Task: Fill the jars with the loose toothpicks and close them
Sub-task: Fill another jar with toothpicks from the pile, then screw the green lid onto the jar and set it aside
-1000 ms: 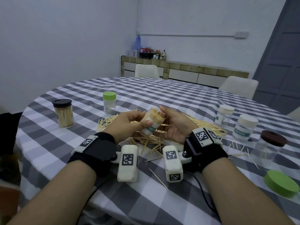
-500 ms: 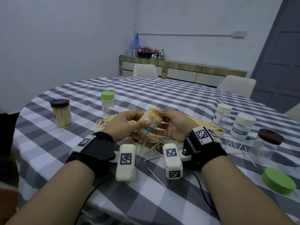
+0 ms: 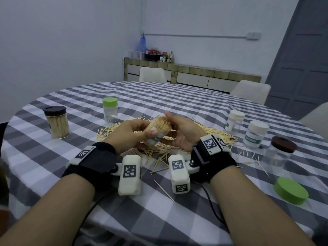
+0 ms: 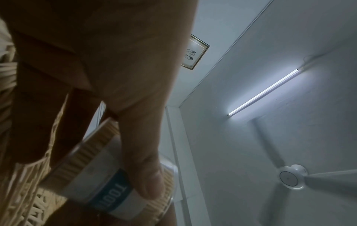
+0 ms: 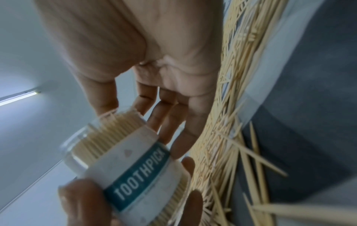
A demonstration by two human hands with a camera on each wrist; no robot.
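Left hand (image 3: 132,133) grips full jar (image 3: 158,129) (tilted); right hand (image 3: 184,131) fingers seemingly loose at mouth

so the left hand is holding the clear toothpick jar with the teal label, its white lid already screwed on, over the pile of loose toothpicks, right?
Not quite: the clear toothpick jar with the teal label has no lid on. The head and right wrist views show its mouth open, toothpick tips sticking out by the right hand. The rest stands: the left hand holds it over the pile of loose toothpicks.
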